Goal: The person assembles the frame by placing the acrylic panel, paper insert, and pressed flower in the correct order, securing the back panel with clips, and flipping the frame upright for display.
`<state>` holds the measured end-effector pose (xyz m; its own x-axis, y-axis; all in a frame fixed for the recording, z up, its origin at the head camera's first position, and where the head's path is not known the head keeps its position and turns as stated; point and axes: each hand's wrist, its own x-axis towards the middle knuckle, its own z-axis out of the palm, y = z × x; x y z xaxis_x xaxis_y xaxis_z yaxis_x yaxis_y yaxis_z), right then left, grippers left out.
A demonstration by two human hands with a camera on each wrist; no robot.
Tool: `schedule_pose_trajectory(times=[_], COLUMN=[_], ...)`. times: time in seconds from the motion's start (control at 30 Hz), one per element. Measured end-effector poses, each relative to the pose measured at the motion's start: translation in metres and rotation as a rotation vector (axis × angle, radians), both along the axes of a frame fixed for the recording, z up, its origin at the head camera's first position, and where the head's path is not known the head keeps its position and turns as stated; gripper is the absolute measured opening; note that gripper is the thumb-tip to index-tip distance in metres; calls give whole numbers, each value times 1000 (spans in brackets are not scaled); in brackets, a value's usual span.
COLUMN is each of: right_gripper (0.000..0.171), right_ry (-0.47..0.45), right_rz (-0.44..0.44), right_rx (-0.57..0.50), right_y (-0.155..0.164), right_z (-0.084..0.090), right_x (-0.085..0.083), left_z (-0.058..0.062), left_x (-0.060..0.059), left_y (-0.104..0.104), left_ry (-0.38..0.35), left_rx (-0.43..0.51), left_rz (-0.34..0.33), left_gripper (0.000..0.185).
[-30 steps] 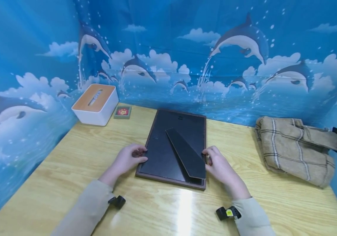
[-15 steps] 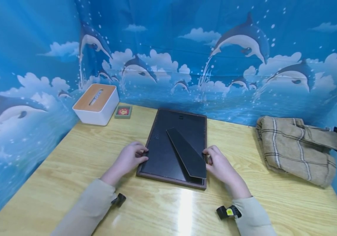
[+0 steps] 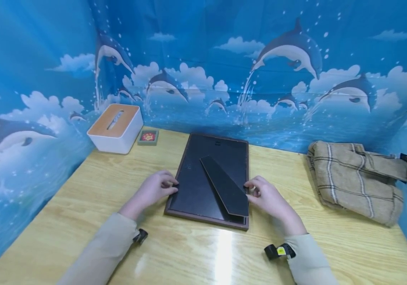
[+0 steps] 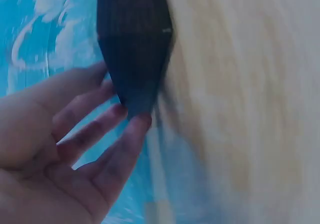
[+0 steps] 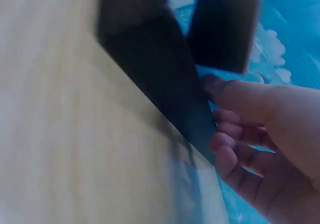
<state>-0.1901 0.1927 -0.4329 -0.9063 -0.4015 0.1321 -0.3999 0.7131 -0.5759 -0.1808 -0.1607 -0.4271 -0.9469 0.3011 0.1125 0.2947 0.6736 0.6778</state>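
A dark picture frame (image 3: pixel 196 186) lies back side up on the table, its long sides running away from me. Hinged on its black back is a stand (image 3: pixel 224 186), angled toward the lower right corner and lifted a little at its wide end. At the left edge, my left hand (image 3: pixel 155 190) grips the frame with thumb and fingertips. On the opposite side my right hand (image 3: pixel 267 198) holds the right edge, close beside the stand's wide end. In the right wrist view the thumb (image 5: pixel 240 96) sits just below the raised stand (image 5: pixel 225 26), with the fingers along the frame's side (image 5: pixel 155 73).
A white tissue box (image 3: pixel 115 128) with a wood-toned lid stands at the back left. Next to it lies a small green square (image 3: pixel 148 137) with a red centre. A folded plaid cloth (image 3: pixel 354 182) rests at the right. Dolphin-print curtain (image 3: pixel 203 63) borders the wooden table (image 3: pixel 100 190).
Both wrists have shifted slightly, the right one a little outward. The picture frame and its stand stay in place, with both hands at the same edges.
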Motion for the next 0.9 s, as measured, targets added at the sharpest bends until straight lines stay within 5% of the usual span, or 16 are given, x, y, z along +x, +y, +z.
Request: schedule_pose_trajectory(times=[0.23,0.47,0.9], right_gripper=[17,25,28], right_ry=[-75,-166,-136], right_rz=[-163,-287,-321], right_rx=[-272,-521,-394], right_y=[14,4,0], right_z=[-10,-25,-29], right_x=[-28,-64,-90], left_z=[-22,-30,-35], left_x=[-2,-4,-7], left_y=[-13,-20,-18], left_ry=[-262,-259,-236], left_rx=[302,383,376], left_rz=[3,7,3], left_gripper=[53,66,65])
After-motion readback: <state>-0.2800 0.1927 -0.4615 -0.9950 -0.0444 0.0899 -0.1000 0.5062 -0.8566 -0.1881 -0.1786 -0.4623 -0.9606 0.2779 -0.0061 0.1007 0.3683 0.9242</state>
